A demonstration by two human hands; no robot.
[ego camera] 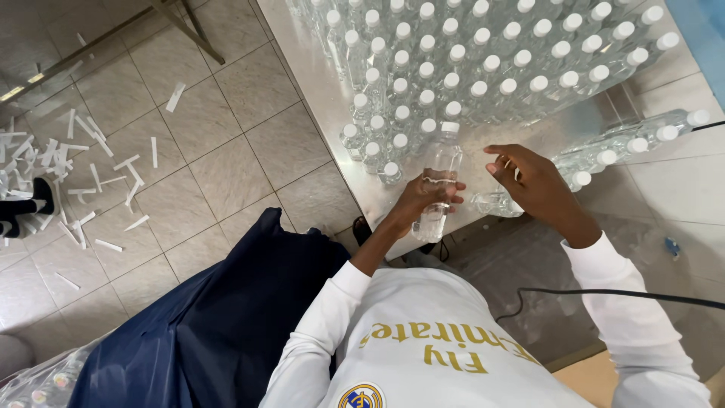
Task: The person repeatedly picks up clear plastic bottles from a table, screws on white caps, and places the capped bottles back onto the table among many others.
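Observation:
My left hand [424,195] grips a clear plastic bottle with a white cap [439,181], held upright at the near edge of a shiny metal table [313,75]. My right hand [532,181] hovers just right of it with the fingers spread and curled, holding nothing that I can see. Under that hand a clear bottle lying on its side [495,202] rests on the table. Many upright capped bottles [468,57] crowd the tabletop behind.
Several more bottles lie on their sides [634,140] at the right. White paper strips [98,170] litter the tiled floor on the left. A dark blue cloth [219,317] covers my lap. A black cable [627,295] runs across at the right.

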